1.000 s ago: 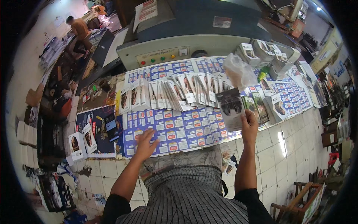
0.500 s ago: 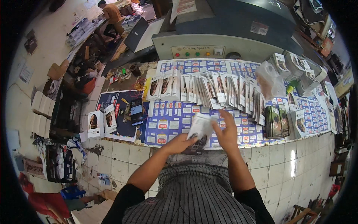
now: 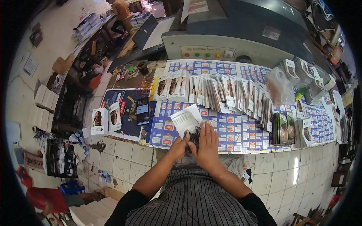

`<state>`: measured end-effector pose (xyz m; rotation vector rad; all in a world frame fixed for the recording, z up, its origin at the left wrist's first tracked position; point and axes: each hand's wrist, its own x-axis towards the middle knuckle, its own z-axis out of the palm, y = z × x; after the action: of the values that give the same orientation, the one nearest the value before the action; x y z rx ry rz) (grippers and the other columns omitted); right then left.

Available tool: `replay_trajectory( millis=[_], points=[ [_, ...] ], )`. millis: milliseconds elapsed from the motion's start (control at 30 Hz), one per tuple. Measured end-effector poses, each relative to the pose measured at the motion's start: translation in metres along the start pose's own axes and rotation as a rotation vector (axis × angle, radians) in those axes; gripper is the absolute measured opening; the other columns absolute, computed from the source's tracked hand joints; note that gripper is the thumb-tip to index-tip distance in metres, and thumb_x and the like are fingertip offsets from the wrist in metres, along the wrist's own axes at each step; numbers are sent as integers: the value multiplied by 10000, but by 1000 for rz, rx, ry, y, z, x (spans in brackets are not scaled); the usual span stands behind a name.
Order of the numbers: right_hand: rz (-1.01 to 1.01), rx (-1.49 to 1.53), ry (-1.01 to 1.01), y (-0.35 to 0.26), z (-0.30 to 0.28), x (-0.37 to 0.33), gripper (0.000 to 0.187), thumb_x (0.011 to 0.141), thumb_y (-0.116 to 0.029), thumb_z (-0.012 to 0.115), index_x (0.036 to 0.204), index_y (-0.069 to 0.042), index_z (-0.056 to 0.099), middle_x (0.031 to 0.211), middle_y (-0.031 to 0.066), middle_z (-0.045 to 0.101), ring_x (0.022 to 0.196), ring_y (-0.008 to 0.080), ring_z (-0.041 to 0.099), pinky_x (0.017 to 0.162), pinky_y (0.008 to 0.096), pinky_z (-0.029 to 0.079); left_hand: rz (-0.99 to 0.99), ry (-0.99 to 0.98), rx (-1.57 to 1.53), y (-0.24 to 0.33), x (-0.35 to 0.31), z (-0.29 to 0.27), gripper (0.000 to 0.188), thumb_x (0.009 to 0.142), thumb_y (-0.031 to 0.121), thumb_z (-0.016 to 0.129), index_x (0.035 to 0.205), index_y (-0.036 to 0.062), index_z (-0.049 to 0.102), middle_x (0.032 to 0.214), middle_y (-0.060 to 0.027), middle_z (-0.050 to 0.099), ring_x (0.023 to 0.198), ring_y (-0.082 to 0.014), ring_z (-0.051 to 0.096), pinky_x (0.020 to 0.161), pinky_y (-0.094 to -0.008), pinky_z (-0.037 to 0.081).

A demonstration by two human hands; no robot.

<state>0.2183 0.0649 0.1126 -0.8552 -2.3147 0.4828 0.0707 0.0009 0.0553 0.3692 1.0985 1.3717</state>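
In front of my waist, over the table's near edge, is a folded printed leaflet (image 3: 187,119), its white text side up and a dark picture at its lower part. My left hand (image 3: 178,148) pinches the lower left of it between thumb and fingers. Beside it, my right hand (image 3: 207,147) lies against the right edge with straight fingers, its thumb over the dark part. Beyond the hands, a long row of similar leaflets (image 3: 215,92) leans overlapped across the table. Part of the held leaflet is hidden by my fingers.
Blue printed sheets (image 3: 166,130) cover the table. A machine with coloured buttons (image 3: 211,52) stands behind. To the right are a plastic bag (image 3: 278,88), stacked leaflets (image 3: 315,90) and green-covered bundles (image 3: 281,129). On the left lie a phone (image 3: 143,111) and two white packs (image 3: 99,121).
My right hand has come down from near the row onto the leaflet's right side. The leaflet has turned, its white text side now opened toward the far left.
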Motion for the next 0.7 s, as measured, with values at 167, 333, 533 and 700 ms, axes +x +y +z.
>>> replay_trajectory(
  millis=[167,333,533,700],
  points=[
    [12,142,-54,-11,-6,5,554,885,-178,710,1358,27,507,1305,223,565,1214,393,535,1012,464,415,-63,15,-121,2,-11,-5,576,1027,510,437,1454,126,404,1417,-76,497,1229,-226,551,1016,-433,482],
    [303,798,-238,-6,3,12,290,926,-129,693,1175,7,631,916,57,667,821,168,617,750,284,479,109,-353,-674,18,-25,-13,842,923,766,325,1472,135,418,1446,-113,511,1296,-303,520,1076,-511,429],
    [620,1151,-241,31,44,15,163,957,-142,665,1058,-15,673,815,-25,639,695,46,523,639,211,429,94,-10,-513,-20,-7,-61,448,1028,425,488,1340,111,555,1281,-72,627,1157,-231,620,985,-426,512],
    [757,999,-216,84,65,4,178,938,-105,665,1085,-6,659,807,-6,645,660,62,528,592,233,419,25,0,-199,8,0,-63,399,942,136,673,1310,47,547,1216,-78,645,1101,-191,620,941,-351,500]
  ],
)
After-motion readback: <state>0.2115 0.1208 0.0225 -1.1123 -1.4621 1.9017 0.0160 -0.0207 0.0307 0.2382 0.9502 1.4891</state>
